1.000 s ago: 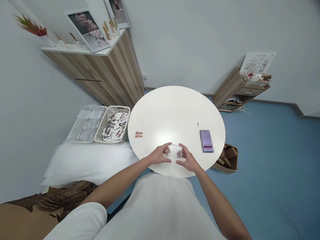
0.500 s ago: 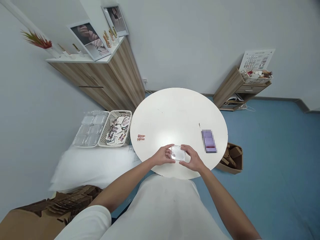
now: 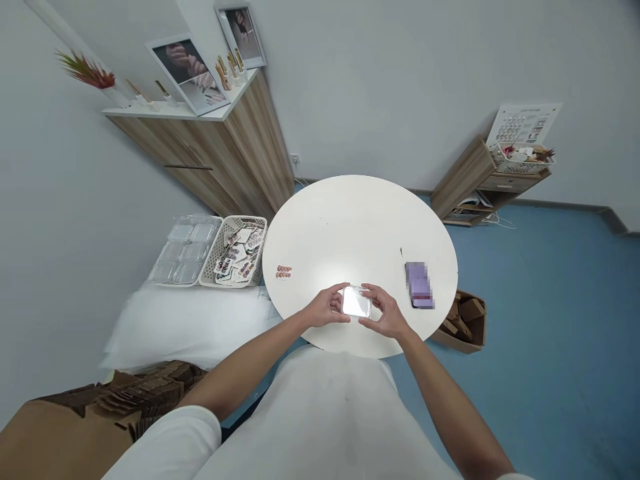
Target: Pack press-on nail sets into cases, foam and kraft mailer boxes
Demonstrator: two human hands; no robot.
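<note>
A small clear plastic case (image 3: 357,303) sits between both hands above the near edge of the round white table (image 3: 350,227). My left hand (image 3: 327,308) grips its left end with curled fingers. My right hand (image 3: 384,312) pinches its right end from the other side. A small strip of reddish press-on nails (image 3: 283,271) lies on the table to the left of my hands. A purple phone-like object (image 3: 419,285) lies to the right.
Left of the table, a white basket of nail cards (image 3: 237,252) and a tray of clear cases (image 3: 186,249) rest on a white surface. Cardboard boxes (image 3: 459,318) sit on the blue floor at right and stacked flat cartons (image 3: 140,393) at lower left. A wooden cabinet (image 3: 220,140) stands behind.
The clear case has been turned between my hands and now shows a bright flat face. Both hands stay at the table's near edge.
</note>
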